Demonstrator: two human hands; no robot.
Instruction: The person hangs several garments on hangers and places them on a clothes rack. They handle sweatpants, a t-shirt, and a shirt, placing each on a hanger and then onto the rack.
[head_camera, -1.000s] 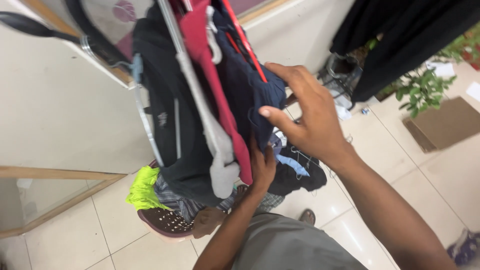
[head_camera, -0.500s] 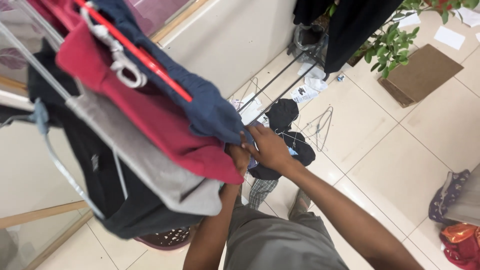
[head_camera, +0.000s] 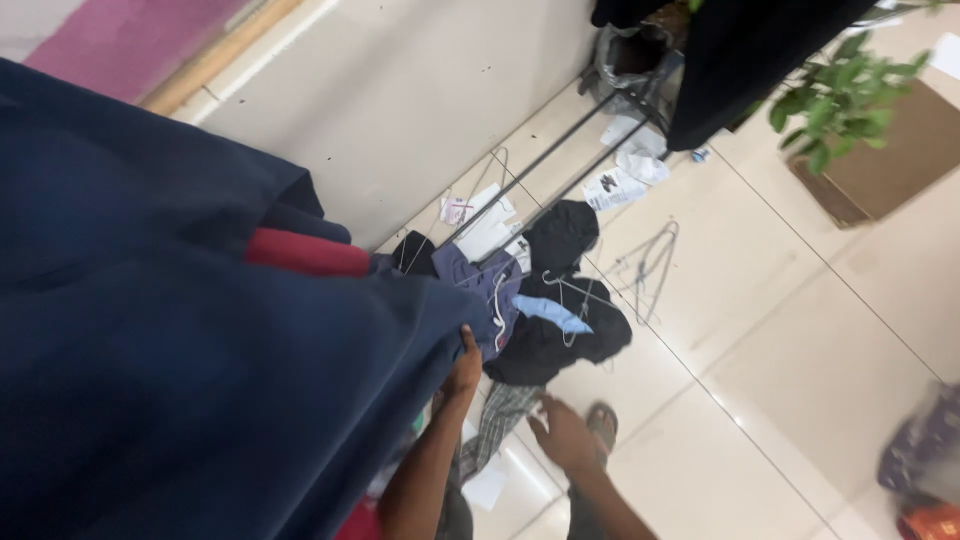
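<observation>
A large navy-blue garment (head_camera: 180, 380) fills the frame from nine o'clock down to six o'clock, hanging in broad soft folds, plain and dark, with a strip of red cloth (head_camera: 305, 254) showing in a fold near its upper edge. The left hand (head_camera: 463, 365) touches the garment's right-hand border, fingers up against the cloth; its grip is hidden by the fabric, so I cannot tell how it closes. The right hand (head_camera: 563, 435) hangs free at five o'clock of it, fingers loosely spread, its grip wide and holding nothing, above the tiled floor (head_camera: 760, 330).

At one o'clock of the left hand a heap of dark clothes (head_camera: 555, 300) lies on the floor, with a pale blue piece and wire hangers (head_camera: 645, 262) on and beside it. Farther toward one o'clock lie several white paper slips with dark print (head_camera: 612, 186), flat and rectangular, near a black hanging cloth (head_camera: 740, 60). At two o'clock a green plant (head_camera: 835, 100) stands by a flat brown cardboard sheet (head_camera: 890, 150). A checked cloth (head_camera: 495, 425) lies between the hands.
</observation>
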